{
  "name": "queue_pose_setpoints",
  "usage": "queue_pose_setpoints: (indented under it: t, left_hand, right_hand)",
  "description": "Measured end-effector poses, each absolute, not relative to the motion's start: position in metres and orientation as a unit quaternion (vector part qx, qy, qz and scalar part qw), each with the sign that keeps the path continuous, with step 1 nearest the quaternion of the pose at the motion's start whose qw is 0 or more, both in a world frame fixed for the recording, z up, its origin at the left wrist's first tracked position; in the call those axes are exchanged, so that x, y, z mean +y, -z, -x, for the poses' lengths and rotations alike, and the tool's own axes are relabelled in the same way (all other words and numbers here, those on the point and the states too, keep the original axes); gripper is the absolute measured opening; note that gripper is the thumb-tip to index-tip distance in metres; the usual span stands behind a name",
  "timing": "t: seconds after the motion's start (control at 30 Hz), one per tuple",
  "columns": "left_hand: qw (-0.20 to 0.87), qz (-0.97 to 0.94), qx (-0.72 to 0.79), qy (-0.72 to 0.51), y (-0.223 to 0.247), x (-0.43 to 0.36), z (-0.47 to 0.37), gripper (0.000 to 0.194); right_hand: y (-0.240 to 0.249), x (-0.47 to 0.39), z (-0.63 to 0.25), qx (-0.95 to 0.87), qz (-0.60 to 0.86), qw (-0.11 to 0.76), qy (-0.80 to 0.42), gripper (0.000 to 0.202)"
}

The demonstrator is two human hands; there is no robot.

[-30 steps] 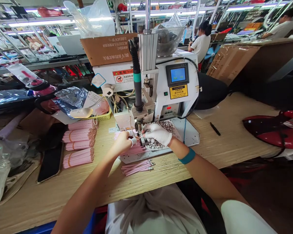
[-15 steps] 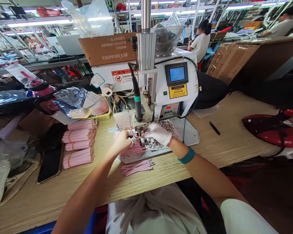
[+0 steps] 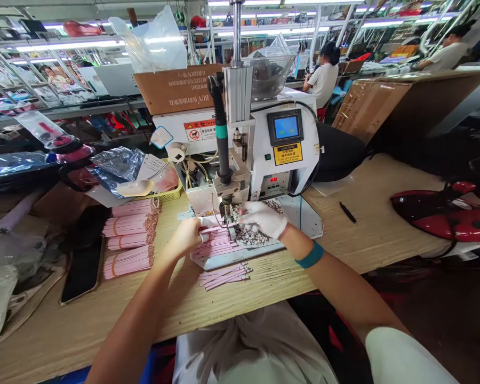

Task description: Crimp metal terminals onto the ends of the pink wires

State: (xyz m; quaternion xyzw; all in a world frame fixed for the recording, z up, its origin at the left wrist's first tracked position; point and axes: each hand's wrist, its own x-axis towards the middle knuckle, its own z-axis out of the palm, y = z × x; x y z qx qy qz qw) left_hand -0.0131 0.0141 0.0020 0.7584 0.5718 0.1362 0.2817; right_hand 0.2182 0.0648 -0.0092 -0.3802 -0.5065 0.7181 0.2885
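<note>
My left hand [image 3: 190, 234], with white finger covers, is closed on a thin pink strip [image 3: 215, 228] at the left of the machine's tip [image 3: 226, 205]. Right of that tip, my white-gloved right hand [image 3: 262, 218] is bent over a heap of small metal pieces [image 3: 251, 236]; its fingertips are close together, and anything between them is too small to make out. Loose pink strips [image 3: 220, 245] lie on the machine's base below my left hand. More strips with metal ends [image 3: 226, 275] rest on the table in front.
Banded bundles of pink strips [image 3: 130, 261] and a black phone [image 3: 82, 272] lie at the left. A pen [image 3: 348, 212] and a red ladybug-shaped object [image 3: 444, 213] are on the right. Behind the machine [image 3: 284, 165] sits a person [image 3: 324, 80].
My left hand has drawn back leftward from the machine's tip, and a pink strip now shows in it. My right hand has shifted slightly right. The machine's soldering-iron-like part looks higher.
</note>
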Motion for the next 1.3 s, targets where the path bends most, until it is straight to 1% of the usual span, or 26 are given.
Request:
queue_pose_setpoints:
  t: [0.17,0.2,0.27,0.33,0.37,0.43,0.5,0.57,0.63,0.67,0.73,0.83,0.93,1.0,1.1,1.2,1.3]
  left_hand:
    - [0.283,-0.759,0.569,-0.14,-0.003,0.013,0.021,0.012]
    - [0.279,-0.764,0.566,-0.137,-0.004,0.012,0.02,0.013]
    - [0.252,-0.784,0.553,-0.126,-0.006,0.009,0.018,0.012]
    - [0.213,-0.81,0.532,-0.121,-0.005,0.003,0.011,0.013]
    - [0.192,-0.821,0.524,-0.124,-0.002,0.0,0.006,0.015]
    - [0.147,-0.828,0.525,-0.131,0.006,-0.005,-0.005,0.019]
    - [0.11,-0.822,0.545,-0.119,0.016,-0.008,-0.013,0.02]
    - [0.098,-0.819,0.559,-0.089,0.023,-0.007,-0.015,0.027]
    - [0.111,-0.822,0.555,-0.065,0.023,-0.005,-0.012,0.035]
    - [0.122,-0.824,0.55,-0.06,0.021,-0.005,-0.01,0.036]
    - [0.144,-0.826,0.542,-0.059,0.015,-0.004,-0.006,0.032]
    - [0.161,-0.811,0.558,-0.068,0.009,-0.003,-0.006,0.022]
    - [0.164,-0.802,0.569,-0.076,0.009,-0.004,-0.011,0.018]
    - [0.162,-0.803,0.568,-0.08,0.011,-0.005,-0.013,0.017]
    - [0.148,-0.802,0.572,-0.089,0.011,-0.008,-0.015,0.019]
    - [0.151,-0.82,0.546,-0.081,0.009,-0.015,-0.019,0.021]
    - [0.152,-0.842,0.514,-0.049,0.01,-0.021,-0.026,0.02]
  right_hand:
    - [-0.005,0.055,-0.255,-0.496,0.373,0.29,-0.729,0.029]
    - [-0.006,0.049,-0.259,-0.51,0.38,0.279,-0.72,0.028]
    - [-0.003,0.033,-0.264,-0.559,0.404,0.229,-0.687,0.024]
    - [0.002,0.018,-0.264,-0.629,0.429,0.188,-0.621,0.019]
    - [0.005,0.013,-0.264,-0.669,0.44,0.184,-0.57,0.018]
    - [0.009,0.007,-0.264,-0.739,0.46,0.192,-0.453,0.015]
    - [0.011,0.008,-0.267,-0.775,0.474,0.204,-0.363,0.013]
    - [0.011,0.014,-0.268,-0.789,0.482,0.208,-0.319,0.013]
    - [0.011,0.022,-0.265,-0.804,0.474,0.211,-0.291,0.015]
    - [0.011,0.026,-0.262,-0.813,0.465,0.214,-0.277,0.016]
    - [0.014,0.035,-0.252,-0.828,0.452,0.218,-0.249,0.017]
    - [0.017,0.046,-0.235,-0.845,0.449,0.19,-0.218,0.016]
    - [0.02,0.052,-0.225,-0.856,0.461,0.139,-0.187,0.015]
    - [0.019,0.052,-0.222,-0.853,0.478,0.124,-0.168,0.016]
    - [0.016,0.049,-0.224,-0.842,0.49,0.157,-0.162,0.016]
    - [0.008,0.046,-0.228,-0.823,0.497,0.199,-0.192,0.014]
    - [0.001,0.044,-0.232,-0.81,0.501,0.21,-0.223,0.014]
